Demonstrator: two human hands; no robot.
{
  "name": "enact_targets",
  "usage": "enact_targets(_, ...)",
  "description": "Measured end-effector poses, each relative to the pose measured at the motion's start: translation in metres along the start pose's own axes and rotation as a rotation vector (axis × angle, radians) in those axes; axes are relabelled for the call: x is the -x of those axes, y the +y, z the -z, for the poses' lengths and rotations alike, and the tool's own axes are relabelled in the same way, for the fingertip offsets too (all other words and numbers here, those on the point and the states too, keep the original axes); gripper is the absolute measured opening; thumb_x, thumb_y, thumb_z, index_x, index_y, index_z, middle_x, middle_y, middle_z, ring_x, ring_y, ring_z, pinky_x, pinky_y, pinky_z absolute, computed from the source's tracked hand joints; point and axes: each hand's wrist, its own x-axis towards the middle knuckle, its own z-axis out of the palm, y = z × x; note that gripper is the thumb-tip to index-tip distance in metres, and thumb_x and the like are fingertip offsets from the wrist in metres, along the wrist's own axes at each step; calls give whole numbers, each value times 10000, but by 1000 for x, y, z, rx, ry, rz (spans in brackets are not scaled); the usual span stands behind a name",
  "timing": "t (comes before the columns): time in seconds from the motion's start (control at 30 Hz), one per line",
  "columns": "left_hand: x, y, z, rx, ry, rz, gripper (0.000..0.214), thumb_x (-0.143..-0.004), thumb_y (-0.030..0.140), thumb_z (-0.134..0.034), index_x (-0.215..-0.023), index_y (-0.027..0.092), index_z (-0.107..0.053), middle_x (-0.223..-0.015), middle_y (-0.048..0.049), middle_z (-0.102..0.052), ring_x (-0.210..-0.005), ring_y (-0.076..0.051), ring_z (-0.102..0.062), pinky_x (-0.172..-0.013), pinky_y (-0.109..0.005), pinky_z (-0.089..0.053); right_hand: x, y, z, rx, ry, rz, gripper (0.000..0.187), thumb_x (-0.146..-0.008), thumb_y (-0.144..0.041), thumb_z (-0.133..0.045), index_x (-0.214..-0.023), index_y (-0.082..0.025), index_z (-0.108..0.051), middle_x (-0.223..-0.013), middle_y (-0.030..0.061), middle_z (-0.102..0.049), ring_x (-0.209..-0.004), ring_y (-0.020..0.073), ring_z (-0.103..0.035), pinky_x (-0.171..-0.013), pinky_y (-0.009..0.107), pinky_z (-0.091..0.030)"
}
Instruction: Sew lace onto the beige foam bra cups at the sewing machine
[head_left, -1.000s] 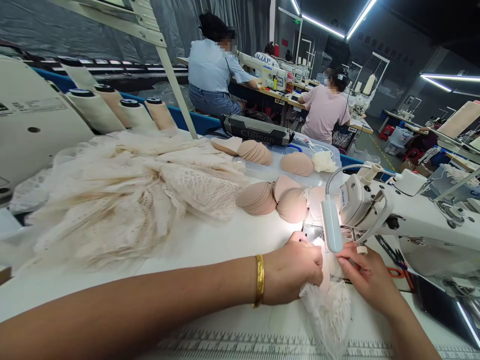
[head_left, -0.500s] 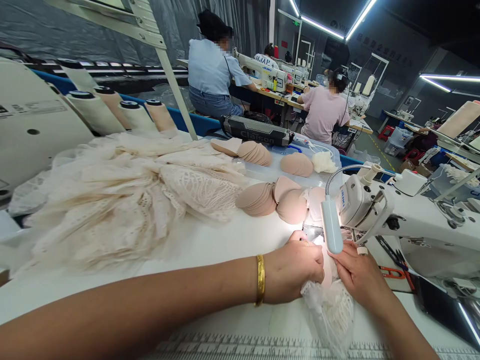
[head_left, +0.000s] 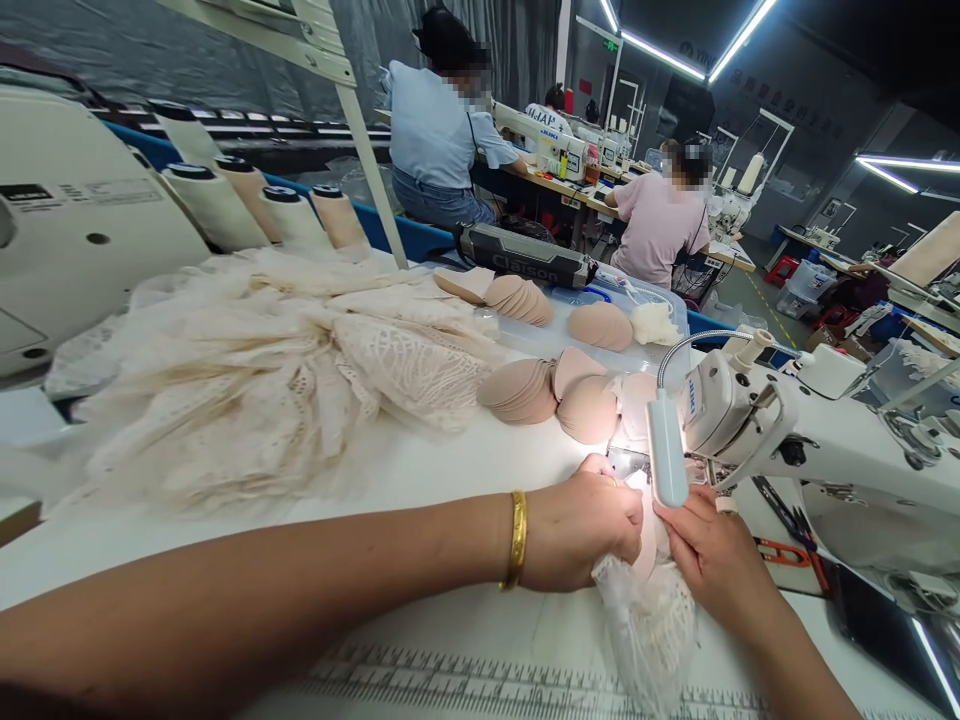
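Close to the needle area of a white sewing machine, my left hand is closed on cream lace fabric, its fingers curled around the edge. My right hand lies on the other side, fingers stretched out flat, pressing on the same work. Between the two hands shows a pale pink bra cup, with the lace hanging below it toward the table's front. A lamp head on a bent neck lights the spot and hides part of the stitching area and some right fingertips.
Stacked beige cups lie behind my hands, and more sit on a clear plastic lid. A heap of cream lace covers the left. Thread cones stand behind it. Orange-handled snips and a dark phone lie right. Co-workers sit beyond.
The whole view has shifted slightly, with the background sitting a little farther right. My hands keep their places at the machine, and the hanging lace has swung slightly left.
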Motion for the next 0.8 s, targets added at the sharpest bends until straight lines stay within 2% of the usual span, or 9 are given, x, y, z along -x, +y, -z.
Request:
enact_targets(0.3,-1,-1,2,-15,-10,-18,166,-702,71,-754,-741,230,-724,-964,21,-717,-841,-178,-624,-809,-385,-333,1,2,-3,-12,-12,-22,351,-946,-77,-456,-1146,-279,-662,-1194,35,-716,-1136,284,-608,-743,349,-530)
enact_targets(0.6,-6,-11,10,-81,-8,-74,149,-763,120,-693,-643,190,-640,-856,7,-693,-714,-157,-545,-696,-353,-272,1,1,-5,20,-24,-56,286,-948,-77,-455,-1036,-272,-644,-1233,15,-700,-1182,280,-576,-722,324,-515)
enact_targets(0.8,-11,-23,15,-100,-21,-73,143,-707,106,-691,-605,180,-624,-859,12,-705,-666,-145,-505,-674,-353,-241,1,2,-8,50,-18,-78,275,-959,-83,-442,-1037,-269,-629,-1224,19,-696,-1180,280,-570,-675,316,-475)
